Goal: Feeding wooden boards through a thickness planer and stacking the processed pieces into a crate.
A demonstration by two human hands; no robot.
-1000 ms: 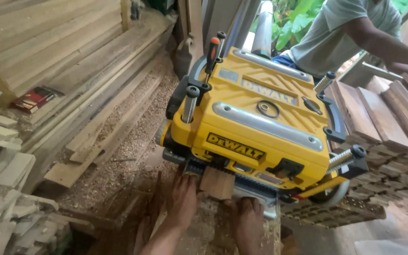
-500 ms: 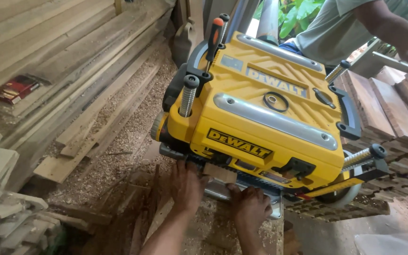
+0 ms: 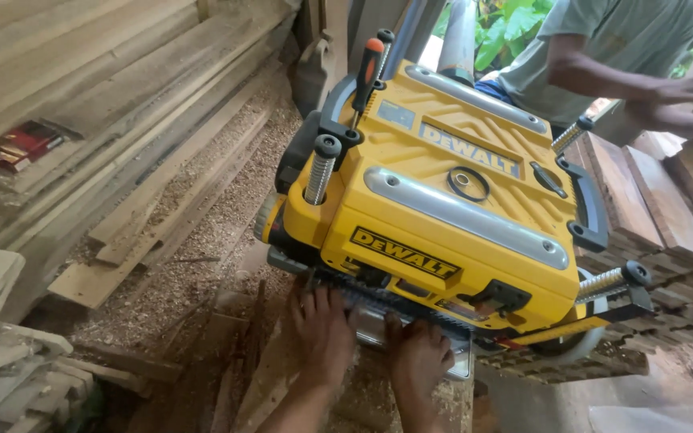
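At lower centre of the frame, pressing left hand [image 3: 324, 329] and right hand [image 3: 419, 355], both spread flat, against the yellow thickness planer [image 3: 443, 216] infeed tray [image 3: 370, 327], steadying stock there.

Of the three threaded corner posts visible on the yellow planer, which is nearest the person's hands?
The front-left post, standing upright above the left hand; the other two sit at the planer's right side.
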